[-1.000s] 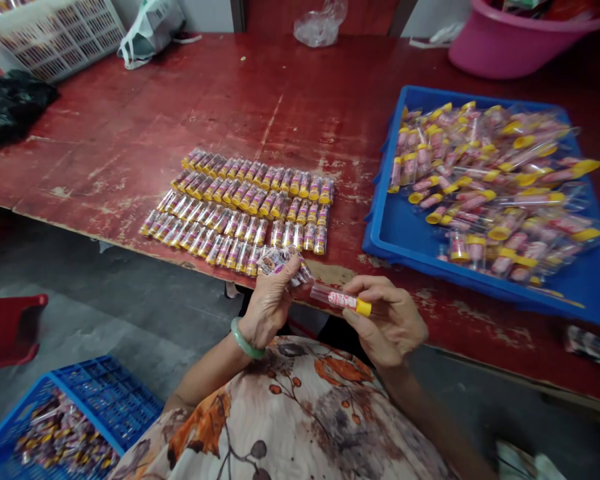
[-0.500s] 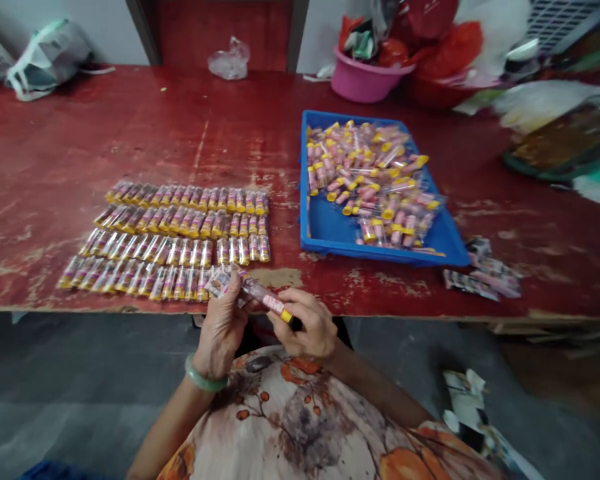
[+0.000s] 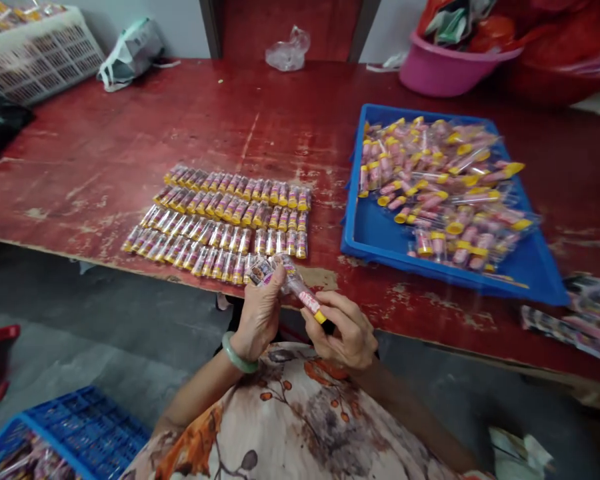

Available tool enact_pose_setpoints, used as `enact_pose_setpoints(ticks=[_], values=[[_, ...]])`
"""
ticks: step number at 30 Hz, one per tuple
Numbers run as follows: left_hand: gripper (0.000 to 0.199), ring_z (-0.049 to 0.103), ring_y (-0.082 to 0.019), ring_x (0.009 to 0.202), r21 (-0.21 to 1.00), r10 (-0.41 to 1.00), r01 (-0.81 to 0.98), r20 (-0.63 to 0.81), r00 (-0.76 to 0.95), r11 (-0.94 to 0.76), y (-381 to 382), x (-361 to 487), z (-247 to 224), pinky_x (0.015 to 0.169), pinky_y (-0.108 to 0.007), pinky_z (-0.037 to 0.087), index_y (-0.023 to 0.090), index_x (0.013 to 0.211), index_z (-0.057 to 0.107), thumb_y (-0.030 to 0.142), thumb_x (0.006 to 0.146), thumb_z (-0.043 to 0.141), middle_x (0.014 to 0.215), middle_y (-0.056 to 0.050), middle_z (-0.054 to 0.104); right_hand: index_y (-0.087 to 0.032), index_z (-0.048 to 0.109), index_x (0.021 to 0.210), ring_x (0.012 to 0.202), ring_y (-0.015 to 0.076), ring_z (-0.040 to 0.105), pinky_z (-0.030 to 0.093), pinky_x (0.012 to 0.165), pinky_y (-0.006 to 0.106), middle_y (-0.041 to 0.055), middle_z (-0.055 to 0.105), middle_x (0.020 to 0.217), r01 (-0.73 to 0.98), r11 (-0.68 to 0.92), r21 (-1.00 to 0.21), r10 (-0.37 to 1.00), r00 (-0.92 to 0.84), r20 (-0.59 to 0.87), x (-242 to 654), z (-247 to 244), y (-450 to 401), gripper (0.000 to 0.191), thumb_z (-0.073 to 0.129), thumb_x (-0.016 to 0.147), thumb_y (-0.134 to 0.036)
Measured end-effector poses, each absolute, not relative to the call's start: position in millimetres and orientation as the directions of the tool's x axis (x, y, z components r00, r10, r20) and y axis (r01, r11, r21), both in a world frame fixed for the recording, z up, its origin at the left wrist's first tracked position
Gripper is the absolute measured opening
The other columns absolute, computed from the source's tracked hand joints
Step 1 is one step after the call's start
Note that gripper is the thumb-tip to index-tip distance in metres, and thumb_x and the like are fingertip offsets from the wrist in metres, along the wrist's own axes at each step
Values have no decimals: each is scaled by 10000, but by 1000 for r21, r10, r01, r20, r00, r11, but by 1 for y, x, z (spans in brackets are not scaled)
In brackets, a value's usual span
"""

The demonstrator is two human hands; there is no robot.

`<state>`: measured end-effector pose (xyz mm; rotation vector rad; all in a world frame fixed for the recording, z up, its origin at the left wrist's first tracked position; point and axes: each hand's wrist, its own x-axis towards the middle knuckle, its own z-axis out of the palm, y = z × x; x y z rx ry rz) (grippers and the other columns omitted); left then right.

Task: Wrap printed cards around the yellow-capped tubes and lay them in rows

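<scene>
Between my hands, just over the table's front edge, a clear plastic tube with a yellow cap and pink contents slants down to the right. My left hand, with a green bangle at the wrist, pinches its upper end together with some small printed labels. My right hand grips the yellow-capped lower end; something dark shows there that I cannot make out. Several rows of filled tubes lie side by side beyond my left hand. To the right, a blue tray holds a loose heap of tubes.
More printed label strips lie right of the tray on the red table. Along the back stand a pink basin, a clear bag, a white bag and a white basket. A blue crate is on the floor at left.
The view has swung left, so everything sits further right and the blue crate and white basket show more. Both hands keep hold of the tube, with little change in grip.
</scene>
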<state>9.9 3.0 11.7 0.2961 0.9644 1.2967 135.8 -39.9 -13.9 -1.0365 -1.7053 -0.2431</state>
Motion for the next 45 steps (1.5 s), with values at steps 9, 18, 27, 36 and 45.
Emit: enact_pose_setpoints(ticks=[9, 18, 27, 36, 45], values=[[293, 612, -96, 690, 668, 923, -684, -384, 23, 295, -5, 8, 10, 683, -223, 480, 144, 846, 676, 345, 684, 814, 809, -4, 680, -215, 557, 1162, 948, 219, 676, 598, 749, 346, 110, 664, 1081, 605, 661, -444, 604, -78, 793, 132, -12, -30, 427, 724, 771, -183], [332, 608, -117, 690, 672, 936, -664, -327, 132, 328, -13, 5, 13, 702, -250, 491, 165, 857, 693, 346, 627, 851, 811, -9, 685, -228, 625, 1150, 930, 215, 663, 576, 762, 389, 96, 669, 1064, 445, 613, -653, 730, -2, 684, 140, 1, -34, 341, 585, 825, -135], [341, 560, -127, 586, 703, 932, -618, -320, 168, 352, -20, 10, 15, 638, -292, 473, 158, 725, 680, 422, 594, 853, 714, -22, 656, -264, 693, 1032, 815, 194, 685, 590, 671, 352, 52, 712, 965, 480, 625, -616, 651, 115, 750, 131, 5, -32, 300, 610, 799, -94], [322, 578, -123, 619, 688, 929, -630, -327, 173, 360, -23, 10, 13, 608, -262, 487, 155, 772, 691, 393, 619, 846, 750, -22, 666, -271, 702, 1060, 816, 182, 675, 563, 640, 321, 56, 706, 981, 445, 636, -630, 656, 119, 746, 129, 4, -34, 395, 622, 769, -18], [328, 608, -135, 668, 677, 930, -644, -324, 172, 355, -23, 10, 12, 644, -264, 499, 156, 812, 702, 373, 616, 850, 790, -24, 684, -276, 702, 1056, 814, 179, 675, 554, 639, 309, 50, 702, 990, 457, 635, -622, 656, 105, 747, 126, 3, -34, 408, 630, 760, -4]])
